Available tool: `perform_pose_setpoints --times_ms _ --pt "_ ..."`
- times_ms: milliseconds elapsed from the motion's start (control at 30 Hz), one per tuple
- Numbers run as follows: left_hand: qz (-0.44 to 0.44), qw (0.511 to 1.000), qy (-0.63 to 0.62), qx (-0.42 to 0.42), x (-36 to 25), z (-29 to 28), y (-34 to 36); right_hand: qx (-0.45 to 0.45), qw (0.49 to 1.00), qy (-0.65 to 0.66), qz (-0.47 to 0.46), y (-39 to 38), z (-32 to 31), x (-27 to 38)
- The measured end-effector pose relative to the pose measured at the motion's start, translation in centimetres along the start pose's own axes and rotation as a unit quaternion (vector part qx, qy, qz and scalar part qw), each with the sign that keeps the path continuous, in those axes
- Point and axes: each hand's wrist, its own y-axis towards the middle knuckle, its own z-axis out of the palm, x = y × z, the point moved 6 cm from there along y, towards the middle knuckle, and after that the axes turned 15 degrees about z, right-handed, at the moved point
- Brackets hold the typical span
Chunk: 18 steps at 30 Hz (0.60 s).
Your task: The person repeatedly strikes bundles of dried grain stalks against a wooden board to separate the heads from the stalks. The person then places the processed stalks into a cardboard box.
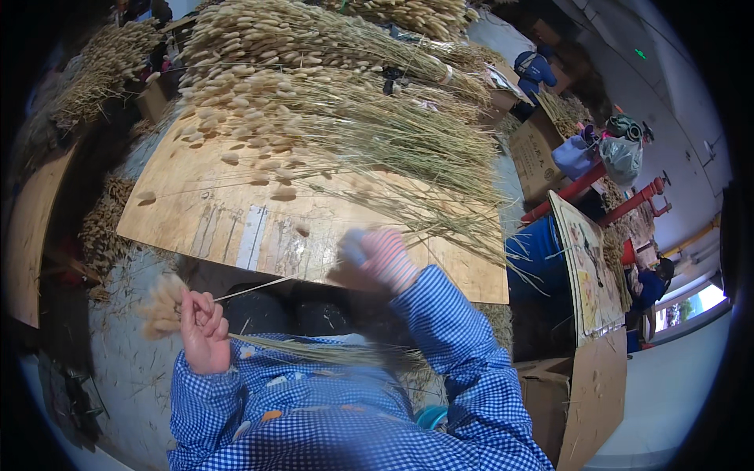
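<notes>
My bare left hand (206, 334) is closed round a small bunch of dried bunny-tail grass (162, 308). Its fluffy pale heads stick out to the left, and the stems run right across my lap; one stem angles up toward the table edge. Over the table's near edge is my right hand (385, 257), in a pink-striped glove with greyish-blue fingertips. Motion smears its fingers, so what they hold, if anything, is hidden. Beyond it a large heap of bunny-tail grass (338, 118) covers the far part of the wooden table (212, 220), heads left and stems right.
A few loose heads (284, 193) lie near the heap. Another wooden table (35, 235) stands at the left. Cardboard boxes (532, 157), a blue barrel (542, 255) and red pipes (636, 200) are on the right. A person in blue (534, 71) is at the far right.
</notes>
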Motion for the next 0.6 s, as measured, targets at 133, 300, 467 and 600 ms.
perform_pose_setpoints --times_ms 133,300,467,600 --pt "0.017 0.999 0.027 -0.036 -1.1 -1.2 0.2 0.015 0.996 0.08 0.042 2.0 -1.9 -5.8" --pt "0.091 0.994 0.051 -0.044 -3.7 -2.8 1.0 0.032 0.99 0.061 0.12 5.2 -3.4 -12.0" --pt "0.167 0.976 0.047 -0.131 -5.7 -5.3 2.3 0.018 0.986 -0.002 0.168 7.5 -4.6 -15.9" --pt "0.203 0.956 -0.021 -0.213 -7.7 -10.0 3.5 0.03 0.98 -0.03 0.193 9.1 -5.1 -18.1"
